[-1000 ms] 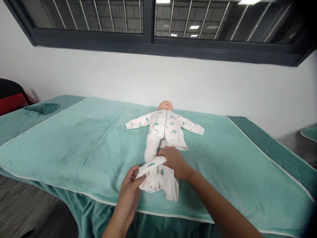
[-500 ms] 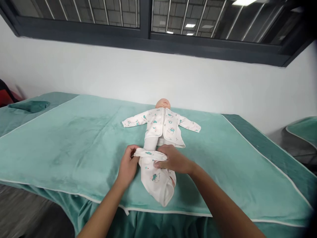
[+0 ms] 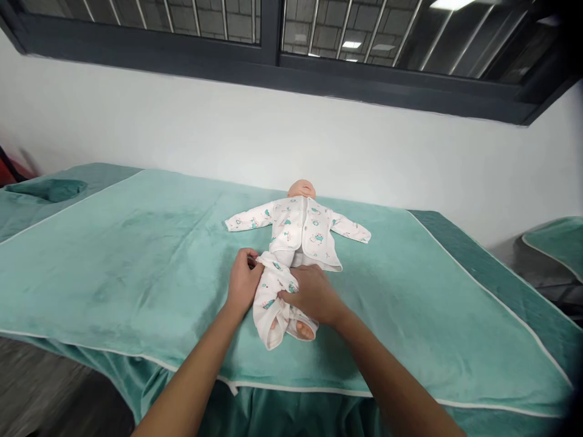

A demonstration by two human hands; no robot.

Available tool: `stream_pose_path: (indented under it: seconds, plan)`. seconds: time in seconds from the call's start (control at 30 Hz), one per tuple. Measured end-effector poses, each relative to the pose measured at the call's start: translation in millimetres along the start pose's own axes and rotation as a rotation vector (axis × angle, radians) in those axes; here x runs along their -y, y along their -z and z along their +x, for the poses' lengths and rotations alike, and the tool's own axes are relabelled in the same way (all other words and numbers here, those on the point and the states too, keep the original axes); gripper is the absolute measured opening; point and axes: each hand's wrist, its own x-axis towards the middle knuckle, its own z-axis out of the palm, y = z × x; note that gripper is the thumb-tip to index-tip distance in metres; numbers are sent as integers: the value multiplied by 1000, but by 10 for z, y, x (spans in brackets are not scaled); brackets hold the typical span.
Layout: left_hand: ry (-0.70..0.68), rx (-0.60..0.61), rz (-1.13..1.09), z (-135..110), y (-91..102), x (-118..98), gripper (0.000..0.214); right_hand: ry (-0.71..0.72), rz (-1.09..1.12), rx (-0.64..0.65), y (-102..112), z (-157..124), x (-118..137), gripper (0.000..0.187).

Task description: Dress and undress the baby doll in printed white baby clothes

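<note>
Both my hands are on the printed baby trousers, which are bunched over the legs of the doll. My left hand pinches the waistband edge at the doll's hip, fingers curled. My right hand grips the cloth just beside it. One bare foot shows at the cuff. The doll lies face up on the teal blanket.

A light teal plush blanket with white piping covers the bed, lying over a darker teal sheet that shows along the right edge and the far left corner. A folded dark teal cloth rests on that corner. Behind the far edge rises a plain white wall with a dark-framed barred window, and another teal-covered bed stands well apart on the right.
</note>
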Motion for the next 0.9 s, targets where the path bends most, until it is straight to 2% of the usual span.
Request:
stream_pose_path:
  seconds: [0.07,0.23,0.4,0.57,0.67,0.8,0.9]
  plan:
    - [-29,37,17,-138,99,34,17,7,14,-31,-31,-12,6,17]
    - [-225,353,161,-442,311,84,39,-24,69,-112,-76,-53,6,14]
    - [-257,447,139,-489,380,106,40,-4,205,-85,-36,-95,-56,18]
    - [-276,360,205,-281,357,99,38,-25,226,-41,32,-102,-64,15]
    - [-393,281,427,-119,284,99,34,-48,223,-41,68,-113,-49,14]
    - [-553,112,767,34,179,116,32,-22,243,10,132,-138,-66,16]
    - [-600,22,858,70,138,131,32,-9,278,37,154,-126,-89,18]
